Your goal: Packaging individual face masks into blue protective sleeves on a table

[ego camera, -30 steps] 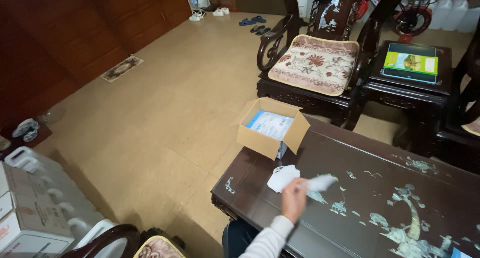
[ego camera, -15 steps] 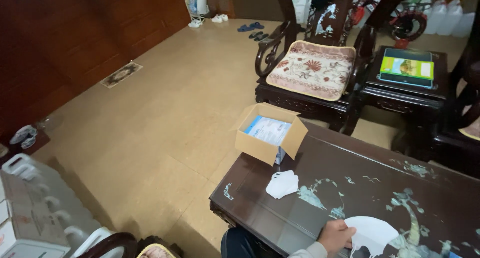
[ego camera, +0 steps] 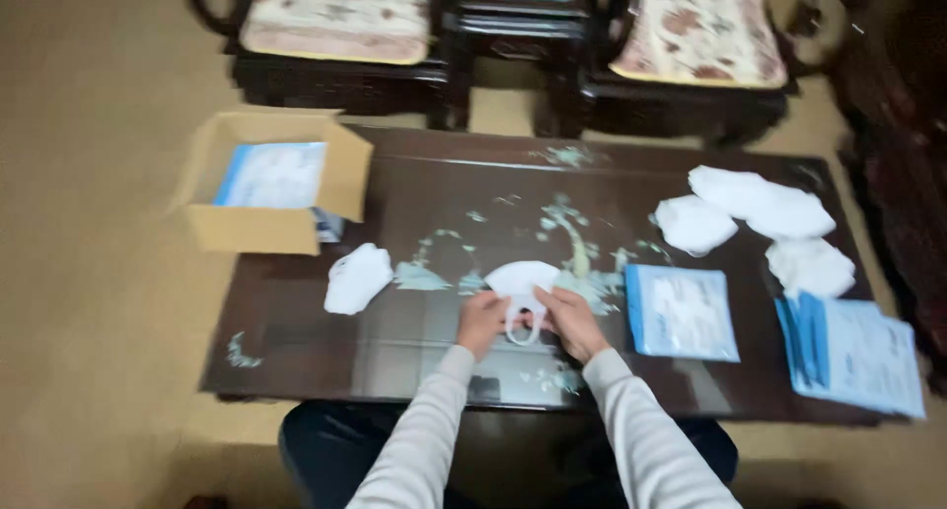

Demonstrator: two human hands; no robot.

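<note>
White fabric marks the item in hand: a folded face mask (ego camera: 523,277) lies on the dark lacquered desk (ego camera: 296,341), at its near-centre, over the pale inlaid pattern. Both hands are on it, close together. The left hand (ego camera: 483,322) pinches the lower left edge; the right hand (ego camera: 570,322) pinches the lower right edge, and an ear loop hangs between them. Both sleeves are light grey. Positions below are given relative to the held mask. A second white mask (ego camera: 357,278) lies flat to its left, apart from it. Further left and toward the far edge stands an open cardboard box (ego camera: 242,228) with a pale blue packet showing inside; the box overhangs the desk's far left corner. To the right of the held mask, near it, lies a flat blue-edged packet (ego camera: 681,312). Further right, at the desk's right end, is a stack of similar blue-edged packets (ego camera: 858,356). Beyond and to the right sit three more loose white masks (ego camera: 760,201), grouped close together; whether they touch cannot be told because of blur. Behind the desk stand dark wooden chairs with floral cushions (ego camera: 335,16). Tan floor (ego camera: 89,272) lies to the left.
</note>
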